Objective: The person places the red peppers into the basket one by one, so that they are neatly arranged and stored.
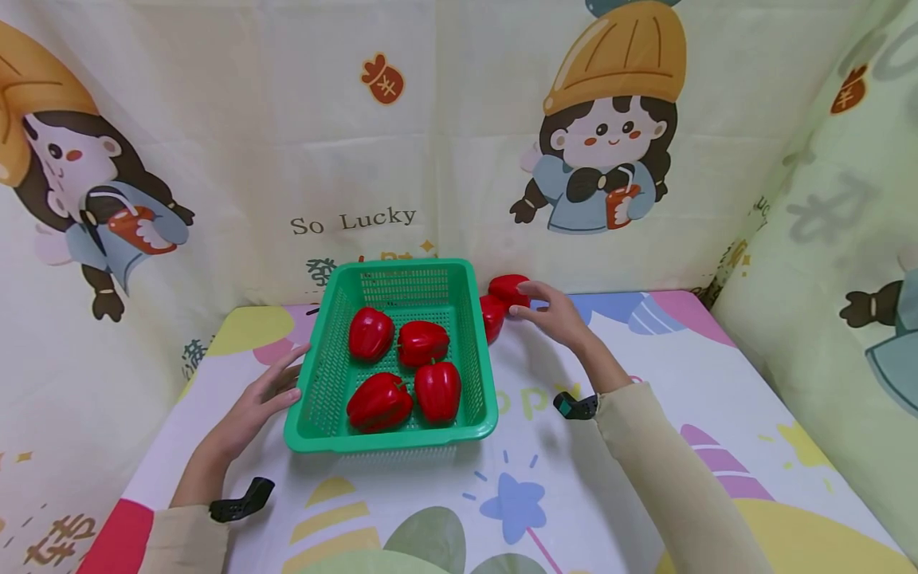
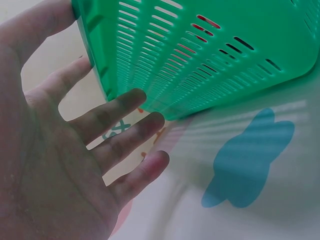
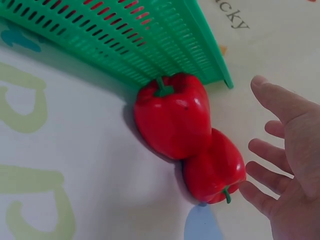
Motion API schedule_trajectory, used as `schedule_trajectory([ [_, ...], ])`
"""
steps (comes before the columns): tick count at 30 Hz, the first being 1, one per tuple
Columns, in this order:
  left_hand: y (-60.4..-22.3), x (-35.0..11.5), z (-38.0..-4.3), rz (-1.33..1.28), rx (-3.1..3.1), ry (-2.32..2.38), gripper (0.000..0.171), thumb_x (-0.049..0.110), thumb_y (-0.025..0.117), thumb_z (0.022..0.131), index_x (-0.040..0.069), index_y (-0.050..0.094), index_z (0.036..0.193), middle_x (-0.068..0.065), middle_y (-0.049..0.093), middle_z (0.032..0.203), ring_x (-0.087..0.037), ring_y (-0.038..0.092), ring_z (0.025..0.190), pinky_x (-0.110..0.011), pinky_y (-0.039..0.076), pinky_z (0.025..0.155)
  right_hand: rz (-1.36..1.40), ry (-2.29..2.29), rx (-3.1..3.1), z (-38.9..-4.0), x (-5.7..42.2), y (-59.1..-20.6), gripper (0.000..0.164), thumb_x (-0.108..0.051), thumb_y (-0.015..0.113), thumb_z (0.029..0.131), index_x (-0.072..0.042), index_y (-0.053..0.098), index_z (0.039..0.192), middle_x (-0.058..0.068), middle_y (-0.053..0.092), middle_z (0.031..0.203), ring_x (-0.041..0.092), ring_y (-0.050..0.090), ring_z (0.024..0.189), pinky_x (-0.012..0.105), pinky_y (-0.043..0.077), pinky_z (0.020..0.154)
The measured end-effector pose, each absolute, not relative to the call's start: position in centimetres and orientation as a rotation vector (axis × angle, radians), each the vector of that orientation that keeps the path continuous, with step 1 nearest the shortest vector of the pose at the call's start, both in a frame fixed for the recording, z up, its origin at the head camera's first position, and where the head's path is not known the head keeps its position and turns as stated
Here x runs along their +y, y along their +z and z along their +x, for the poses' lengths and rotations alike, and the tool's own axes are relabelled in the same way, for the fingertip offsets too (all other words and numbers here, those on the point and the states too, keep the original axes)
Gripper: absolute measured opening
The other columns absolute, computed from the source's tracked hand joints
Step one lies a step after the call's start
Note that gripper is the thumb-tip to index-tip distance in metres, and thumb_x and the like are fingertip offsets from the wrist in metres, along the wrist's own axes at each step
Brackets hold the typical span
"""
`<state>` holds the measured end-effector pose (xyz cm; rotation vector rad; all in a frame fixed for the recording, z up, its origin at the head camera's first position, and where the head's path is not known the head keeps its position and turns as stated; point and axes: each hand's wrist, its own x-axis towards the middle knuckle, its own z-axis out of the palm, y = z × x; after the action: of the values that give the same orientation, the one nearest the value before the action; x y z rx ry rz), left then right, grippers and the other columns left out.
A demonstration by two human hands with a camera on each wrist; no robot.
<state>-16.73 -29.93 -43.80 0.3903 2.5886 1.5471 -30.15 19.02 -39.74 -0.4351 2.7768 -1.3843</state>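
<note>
- As we look through the head view, the right wall of the green plastic basket [image 1: 390,441] hides part of one loose red bell pepper [image 1: 491,319], while the right hand [image 1: 559,317] covers an edge of a second loose red bell pepper [image 1: 506,288]; both lie on the patterned tablecloth [image 1: 574,494], between basket and hand.
- There too, we count four red bell peppers [image 1: 439,392] inside the basket, to the right of the left hand [image 1: 253,408]; both beige sleeves [image 1: 188,536] run out of frame below.
- In the left wrist view, we find the basket cut off above and at right, its peppers reduced to red slivers behind the slots. The left hand, itself cropped, touches the rim with spread fingers and grasps nothing.
- In the right wrist view, the two loose peppers show whole, touching each other beside the basket. The right hand is spread, released, its fingertips just beside the farther pepper; we cannot tell whether they touch it.
</note>
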Motion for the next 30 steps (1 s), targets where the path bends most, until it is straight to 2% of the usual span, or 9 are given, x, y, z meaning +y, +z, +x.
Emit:
schedule_trajectory([
  [5,-43.9,-30.0,-16.8,0.401,2.592,1.544,0.061,0.026,0.044,0.099,0.035,0.018,0.154,-0.020,0.030,0.156,-0.045,0.030,0.139,-0.075,0.031,0.100,-0.399,-1.369,2.789,-30.6,19.2,-39.9,0.063,-0.037,0.069,0.087,-0.013,0.047,0.141,0.009,0.049,0.144,0.030,0.046,0.132,0.048,0.048,0.103],
  [13,-44.0,-30.1,-16.8,0.402,2.589,1.546,0.061,0.025,0.044,0.100,0.034,0.019,0.154,-0.020,0.030,0.156,-0.036,0.033,0.140,-0.075,0.030,0.101,-0.365,-1.346,2.793,-31.2,19.2,-40.1,0.064,-0.038,0.069,0.088,-0.012,0.045,0.142,0.010,0.048,0.145,0.031,0.046,0.132,0.048,0.047,0.104],
  [21,-44.0,-30.1,-16.8,0.404,2.583,1.556,0.061,0.025,0.044,0.100,0.031,0.019,0.155,-0.020,0.031,0.156,-0.022,0.036,0.139,-0.075,0.029,0.101,-0.329,-1.368,2.775,-31.5,19.5,-40.1,0.065,-0.036,0.069,0.088,-0.011,0.044,0.142,0.011,0.048,0.145,0.034,0.045,0.133,0.049,0.049,0.101],
  [23,-44.0,-30.1,-16.8,0.402,2.581,1.556,0.061,0.025,0.044,0.100,0.030,0.019,0.155,-0.020,0.030,0.156,-0.025,0.036,0.140,-0.076,0.029,0.101,-0.318,-1.370,2.773,-31.6,19.5,-40.0,0.065,-0.036,0.069,0.088,-0.011,0.044,0.142,0.011,0.048,0.145,0.035,0.045,0.133,0.050,0.049,0.100],
  [27,-43.9,-30.0,-16.8,0.399,2.580,1.553,0.062,0.025,0.045,0.099,0.029,0.019,0.155,-0.020,0.029,0.156,-0.042,0.030,0.141,-0.076,0.029,0.101,-0.299,-1.367,2.774,-31.8,19.5,-40.1,0.065,-0.036,0.069,0.088,-0.012,0.044,0.143,0.011,0.047,0.145,0.034,0.044,0.133,0.050,0.050,0.100],
  [30,-43.8,-30.0,-16.7,0.396,2.580,1.549,0.062,0.026,0.045,0.099,0.029,0.018,0.155,-0.021,0.028,0.156,-0.049,0.026,0.140,-0.076,0.029,0.100,-0.291,-1.364,2.775,-32.1,19.5,-40.1,0.065,-0.036,0.069,0.088,-0.011,0.043,0.143,0.011,0.047,0.146,0.034,0.044,0.134,0.050,0.049,0.100],
])
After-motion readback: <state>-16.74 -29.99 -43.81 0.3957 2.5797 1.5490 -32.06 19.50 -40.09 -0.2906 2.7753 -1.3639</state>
